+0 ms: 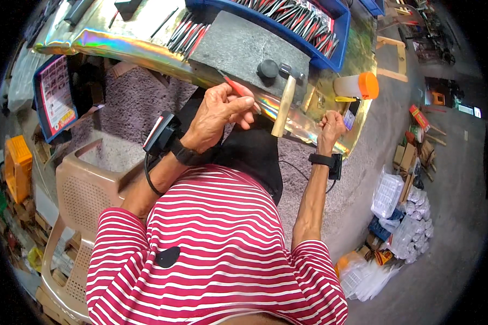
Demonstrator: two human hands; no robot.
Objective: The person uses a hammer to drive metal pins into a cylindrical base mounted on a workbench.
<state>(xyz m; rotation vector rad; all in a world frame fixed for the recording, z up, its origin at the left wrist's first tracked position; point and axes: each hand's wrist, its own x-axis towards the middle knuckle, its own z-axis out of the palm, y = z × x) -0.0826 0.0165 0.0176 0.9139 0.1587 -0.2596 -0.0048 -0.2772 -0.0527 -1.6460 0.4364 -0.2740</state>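
My left hand (220,112) is closed round a slim red tool (232,84), which slants up to a dark tip over the near edge of a grey block (228,40). Its exact kind cannot be made out. Fingertips pinched together, my right hand (332,129) is just in front of a shallow spot holding small pieces (320,101). What it grips, if anything, is too small to see. Between my hands, a hammer (283,111) rests with its dark head on the block and its pale wooden handle toward me. A black round piece (268,69) sits beside the head.
A blue tray (339,59) of slim red, black and silver tools stands behind the block; more tools (187,36) lie left of it. An orange-lidded jar (358,86) is at the right. A plastic chair (87,187) stands at my left, bagged goods (412,222) on the right floor.
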